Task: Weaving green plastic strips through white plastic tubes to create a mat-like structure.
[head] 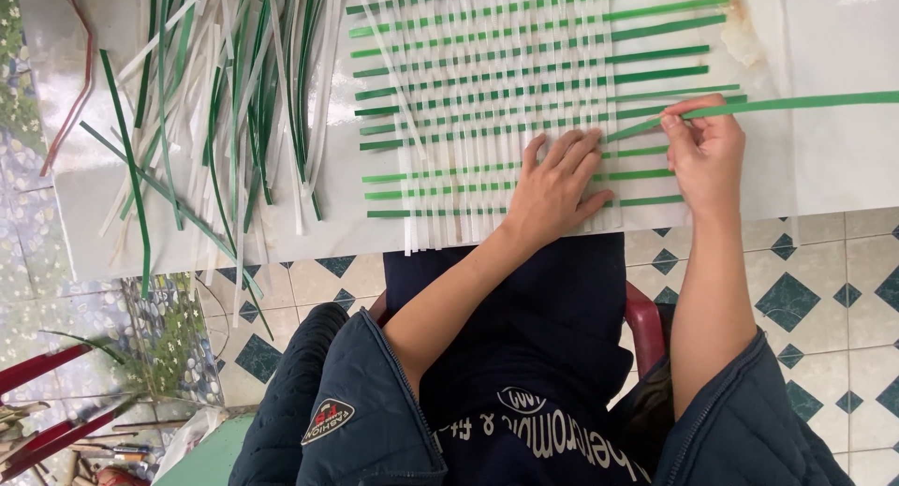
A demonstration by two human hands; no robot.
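A woven mat [487,93] of white upright strips and green crosswise strips lies on a white table [843,158]. My left hand [557,186] rests flat on the mat's near right part, fingers spread, pressing the white strips down. My right hand [702,154] is at the mat's right edge and pinches a long green strip [805,102] between thumb and fingers. That strip runs off to the right across the table, and its left end slants into the weave beside my left fingertips.
A loose heap of green and white strips [225,102] lies on the table's left part, some hanging over the near edge. A red cord [70,83] lies at the far left. Below are a tiled floor [805,299], a red stool [646,331] and my dark jacket sleeves.
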